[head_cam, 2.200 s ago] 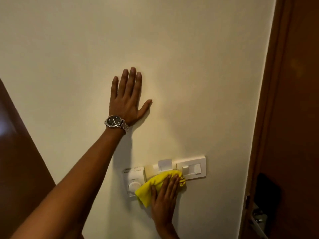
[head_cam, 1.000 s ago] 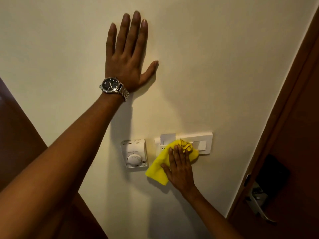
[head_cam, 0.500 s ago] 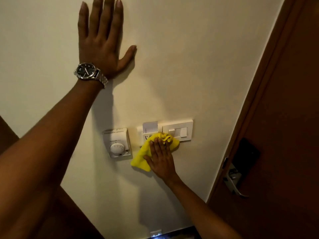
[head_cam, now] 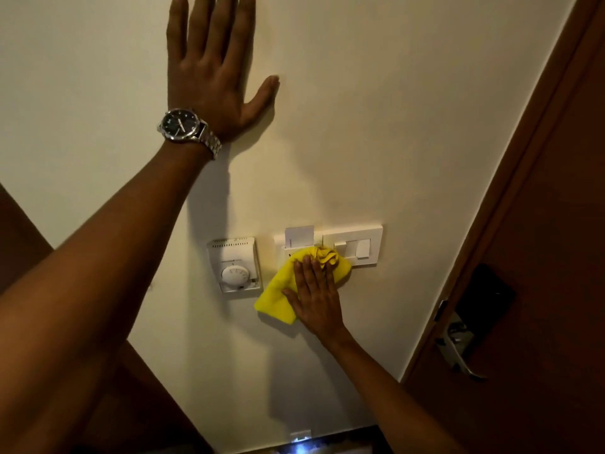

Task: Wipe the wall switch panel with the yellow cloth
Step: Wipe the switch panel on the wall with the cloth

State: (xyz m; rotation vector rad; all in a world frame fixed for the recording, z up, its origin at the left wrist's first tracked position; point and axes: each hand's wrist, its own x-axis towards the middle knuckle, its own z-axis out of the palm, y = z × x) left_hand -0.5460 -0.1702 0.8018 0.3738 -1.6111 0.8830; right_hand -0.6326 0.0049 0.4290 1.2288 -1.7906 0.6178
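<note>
The left hand [head_cam: 212,70] is pressing flat and open against the upper part of the wall [head_cam: 393,109], fingers spread and grasping nothing, its fingertips running off the top edge of the view. A wristwatch [head_cam: 185,127] is sitting on that wrist. Lower down the wall, a dial thermostat [head_cam: 234,265] is standing just beside the panel, uncovered and clear of the cloth.

To its right, the yellow cloth [head_cam: 280,293] is lying against the wall over the lower left part of the wall switch panel [head_cam: 353,244], one corner hanging below the panel's bottom edge. The right hand [head_cam: 316,298] is pinning it there with a flat, open palm, fingers extended rather than clenched, the bunched top of the cloth peeking out above the fingertips.

Judging by this, the wipe is under way but not finished: the cloth is covering the panel's left and middle sections, while the right section with its rocker switches and the top edge is standing bare. Whether any part is already clean is impossible to read in this dim light.

A white card [head_cam: 298,236] is sticking up from the panel's left section, its lower part and the marking beneath it partly hidden. At the right edge, a door [head_cam: 540,191] with a metal handle [head_cam: 458,352] is only partly in view.
</note>
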